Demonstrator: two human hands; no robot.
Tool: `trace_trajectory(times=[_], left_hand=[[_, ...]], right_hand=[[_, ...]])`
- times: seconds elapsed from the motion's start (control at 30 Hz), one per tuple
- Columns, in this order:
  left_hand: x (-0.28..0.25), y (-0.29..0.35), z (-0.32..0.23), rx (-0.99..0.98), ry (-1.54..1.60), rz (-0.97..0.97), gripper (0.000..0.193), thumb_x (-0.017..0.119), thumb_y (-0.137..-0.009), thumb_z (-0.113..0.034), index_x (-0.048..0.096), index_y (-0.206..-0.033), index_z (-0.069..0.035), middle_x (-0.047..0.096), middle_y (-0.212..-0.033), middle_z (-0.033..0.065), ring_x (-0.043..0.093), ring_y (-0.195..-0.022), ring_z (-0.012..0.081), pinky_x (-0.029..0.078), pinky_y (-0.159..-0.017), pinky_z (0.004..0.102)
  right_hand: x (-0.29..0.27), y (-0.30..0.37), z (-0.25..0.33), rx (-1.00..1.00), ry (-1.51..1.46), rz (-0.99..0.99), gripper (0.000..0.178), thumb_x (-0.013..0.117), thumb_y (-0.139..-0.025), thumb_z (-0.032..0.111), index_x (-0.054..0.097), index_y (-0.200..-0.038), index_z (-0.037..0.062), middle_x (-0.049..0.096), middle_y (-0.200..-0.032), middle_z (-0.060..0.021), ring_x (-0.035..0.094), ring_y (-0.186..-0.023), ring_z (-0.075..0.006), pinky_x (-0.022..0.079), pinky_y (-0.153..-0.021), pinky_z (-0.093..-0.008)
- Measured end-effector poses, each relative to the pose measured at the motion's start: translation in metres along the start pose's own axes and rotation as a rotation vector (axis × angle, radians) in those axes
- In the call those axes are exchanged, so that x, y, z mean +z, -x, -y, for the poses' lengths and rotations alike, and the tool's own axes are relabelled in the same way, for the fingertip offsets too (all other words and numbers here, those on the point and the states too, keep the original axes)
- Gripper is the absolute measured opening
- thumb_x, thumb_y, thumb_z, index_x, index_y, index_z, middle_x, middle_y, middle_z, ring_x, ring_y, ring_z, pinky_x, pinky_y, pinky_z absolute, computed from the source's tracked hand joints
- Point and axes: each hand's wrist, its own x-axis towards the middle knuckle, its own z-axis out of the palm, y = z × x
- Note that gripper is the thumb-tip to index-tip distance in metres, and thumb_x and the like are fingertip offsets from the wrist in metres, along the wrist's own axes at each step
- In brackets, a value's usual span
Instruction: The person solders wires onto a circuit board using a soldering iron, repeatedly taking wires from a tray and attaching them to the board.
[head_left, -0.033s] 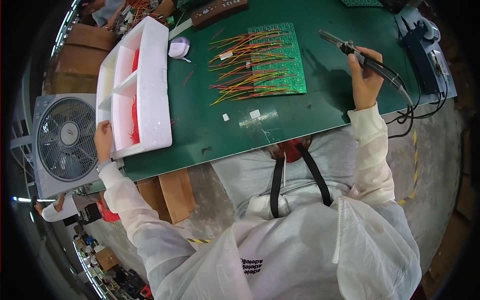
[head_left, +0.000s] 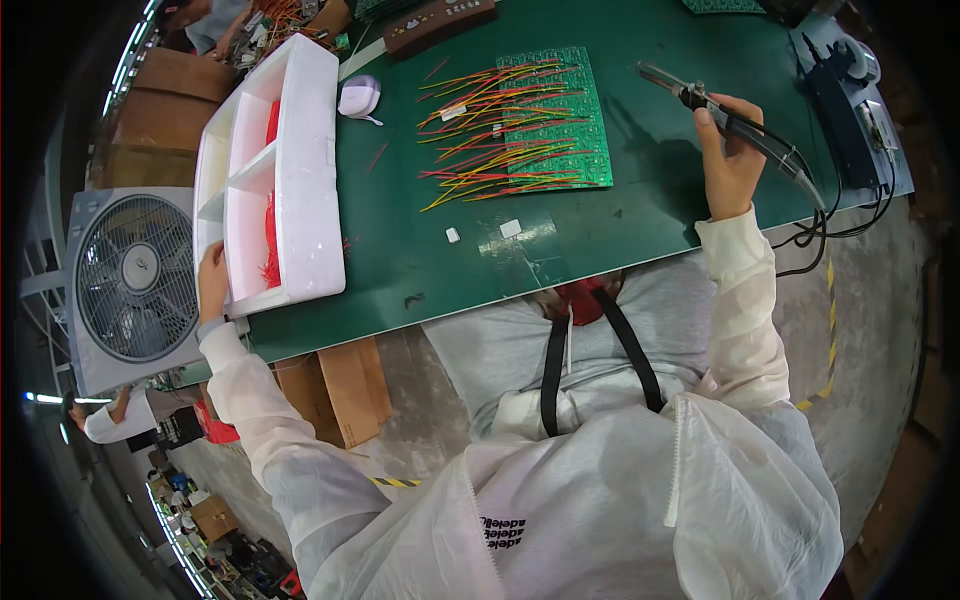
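On the right, my right hand (head_left: 735, 160) is closed around a soldering iron (head_left: 745, 128); its metal tip points left and away from me, apart from the circuit boards. My left hand (head_left: 212, 280) is at the near left part of a white foam box (head_left: 318, 190), fingers bent together inside it; anything between them is hidden. Red wires (head_left: 270, 240) lie in the box's compartments. Between my hands lies a green panel of circuit boards (head_left: 590, 120), with several red and yellow wires (head_left: 465, 185) across it, their ends reaching left onto the green table (head_left: 400, 250).
A grey fan (head_left: 140, 270) stands left of the box. A lilac-white rounded device (head_left: 358, 97) and a brown case (head_left: 440, 25) are farther back. A blue soldering station (head_left: 850, 110) with black cables stands at right. Small white pieces (head_left: 511, 228) lie near me. Another person's sleeve (head_left: 215, 22) shows far left.
My left hand has shifted slightly to the right, further into the foam box. My right hand and the soldering iron look unmoved.
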Motion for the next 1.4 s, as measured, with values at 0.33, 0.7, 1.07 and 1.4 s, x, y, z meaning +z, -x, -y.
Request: trace_trajectory(times=[0.33,0.7,1.07,1.4], left_hand=[[0.015,-0.019,0.014,-0.047,0.199,0.260,0.028,0.055,-0.079,-0.014,0.057,-0.101,0.003,0.063,-0.089,0.0159,0.058,-0.078,0.0183,0.044,-0.071,0.0289],[0.016,-0.014,-0.027,0.028,0.253,0.153,0.020,0.055,-0.078,-0.011,0.060,-0.092,0.002,0.064,-0.083,0.0146,0.059,-0.075,0.0176,0.044,-0.070,0.0284],[-0.014,-0.018,-0.003,0.020,0.200,0.097,0.010,0.052,-0.083,-0.006,0.057,-0.087,0.002,0.059,-0.075,0.0069,0.056,-0.074,0.0119,0.042,-0.071,0.0232],[0.038,0.122,-0.382,0.522,0.789,0.199,0.006,0.056,-0.081,-0.005,0.057,-0.087,-0.004,0.056,-0.082,0.0076,0.056,-0.077,0.0184,0.043,-0.069,0.0262]], right_hand=[[-0.005,0.003,0.002,0.031,0.009,0.021,0.021,0.065,-0.077,0.010,0.056,-0.093,-0.0006,0.057,-0.084,-0.0053,0.055,-0.072,-0.0102,0.046,-0.062,-0.0222],[-0.009,0.002,0.000,0.027,0.023,0.016,0.022,0.066,-0.077,0.011,0.055,-0.093,-0.0002,0.058,-0.079,-0.0044,0.054,-0.067,-0.0083,0.044,-0.059,-0.0207],[-0.005,0.002,0.005,0.066,-0.015,0.037,0.022,0.066,-0.077,0.010,0.055,-0.092,-0.0009,0.058,-0.079,-0.0040,0.053,-0.065,-0.0080,0.044,-0.059,-0.0205],[-0.011,0.003,-0.001,0.028,0.045,0.029,0.023,0.067,-0.076,0.011,0.057,-0.093,-0.0012,0.058,-0.083,-0.0048,0.055,-0.068,-0.0094,0.045,-0.061,-0.0215]])
